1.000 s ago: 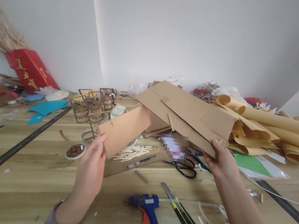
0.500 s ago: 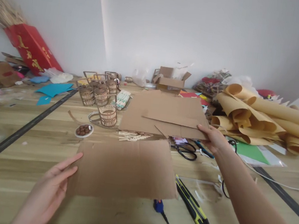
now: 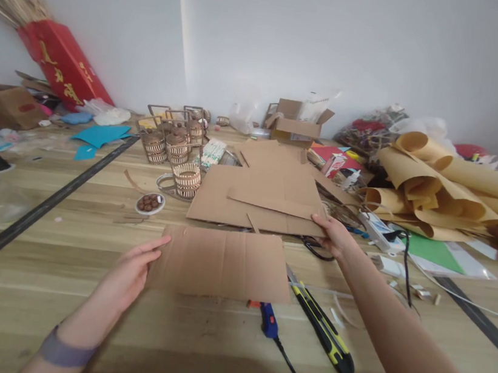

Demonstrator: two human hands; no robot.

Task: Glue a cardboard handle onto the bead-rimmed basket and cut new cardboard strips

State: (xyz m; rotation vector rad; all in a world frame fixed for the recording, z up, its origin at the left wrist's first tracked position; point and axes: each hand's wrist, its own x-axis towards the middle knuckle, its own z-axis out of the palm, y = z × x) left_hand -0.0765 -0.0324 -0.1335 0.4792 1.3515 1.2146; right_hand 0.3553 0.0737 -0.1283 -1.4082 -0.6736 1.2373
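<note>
A flat brown cardboard sheet lies on the wooden table in front of me. My left hand rests at its left edge with the fingers stretched out flat. Farther back lies a larger flattened cardboard box. My right hand grips that box at its near right corner. The near sheet partly covers a blue glue gun.
A yellow and black utility knife lies right of the sheet. Black scissors peek out under the box. Woven baskets, a bowl of nuts, rolled kraft paper, a small open carton and a long black ruler surround them.
Both cardboard pieces came down from the air onto the table. The small sheet now lies flat nearer me, and the large box rests farther back.
</note>
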